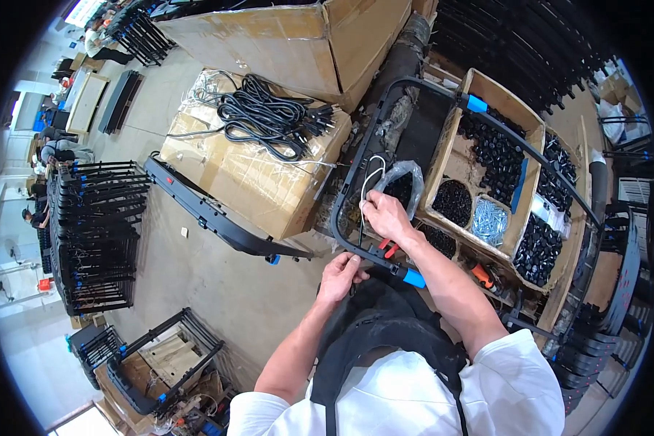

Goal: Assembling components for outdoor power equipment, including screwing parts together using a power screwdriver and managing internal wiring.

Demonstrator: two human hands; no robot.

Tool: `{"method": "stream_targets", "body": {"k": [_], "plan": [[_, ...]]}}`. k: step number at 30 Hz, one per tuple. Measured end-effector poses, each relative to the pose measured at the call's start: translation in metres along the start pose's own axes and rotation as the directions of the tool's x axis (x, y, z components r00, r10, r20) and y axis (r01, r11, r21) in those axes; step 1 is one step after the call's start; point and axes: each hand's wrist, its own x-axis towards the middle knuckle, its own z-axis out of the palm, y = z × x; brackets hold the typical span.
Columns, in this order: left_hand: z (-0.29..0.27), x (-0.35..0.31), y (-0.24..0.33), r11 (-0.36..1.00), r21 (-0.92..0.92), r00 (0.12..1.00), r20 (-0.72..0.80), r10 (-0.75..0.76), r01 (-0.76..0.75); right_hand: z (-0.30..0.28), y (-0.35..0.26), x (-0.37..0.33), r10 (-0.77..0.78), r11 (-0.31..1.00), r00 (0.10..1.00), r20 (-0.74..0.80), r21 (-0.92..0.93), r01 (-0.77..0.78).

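A black tubular frame (pixel 339 190) with blue sleeves lies in front of me, across the bench and the parts boxes. My right hand (pixel 386 216) is closed in a pinch on a thin white cord (pixel 364 187), which loops up above the fingers inside the frame's corner. Close to the frame's near tube, my left hand (pixel 341 277) has its fingers pressed together; whatever is in them is hidden. Two red clip-like pieces (pixel 389 249) sit on the near tube between my hands. Beyond my right hand lies a clear plastic bag (pixel 408 174) with small black parts.
Right of the frame, a divided cardboard box (pixel 443 163) holds black caps and silver screws (pixel 490 221). An orange-handled tool (pixel 481 275) lies below it. Black power cords (pixel 269 116) rest on a carton (pixel 218 182) at the left. A long black panel (pixel 211 212) leans there. People work far left.
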Motion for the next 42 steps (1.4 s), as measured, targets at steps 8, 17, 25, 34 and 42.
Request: {"method": "stream_targets", "body": {"k": [8,17,25,34,42], "plan": [[0.009,-0.003,-0.002,0.993,-0.116,0.998,-0.061,-0.021,0.014,-0.006,0.000,-0.006,0.016,0.999,0.998,0.063,0.035,-0.019],[0.014,-0.007,-0.008,0.987,-0.161,0.992,-0.126,-0.031,0.011,-0.023,-0.003,-0.010,0.017,0.999,0.974,0.225,0.024,-0.023],[0.012,-0.007,0.000,0.978,-0.204,0.991,-0.115,-0.065,0.040,-0.035,0.085,0.013,-0.287,0.552,0.943,0.167,-0.776,0.305],[0.006,-0.003,-0.006,0.966,-0.257,0.998,-0.045,-0.033,0.020,0.008,0.105,0.056,-0.167,0.311,0.929,0.330,-0.877,0.367],[0.002,0.002,-0.015,0.955,-0.297,1.000,0.001,-0.017,0.017,-0.031,0.078,0.049,-0.090,0.661,0.966,0.243,-0.711,0.240]]}}
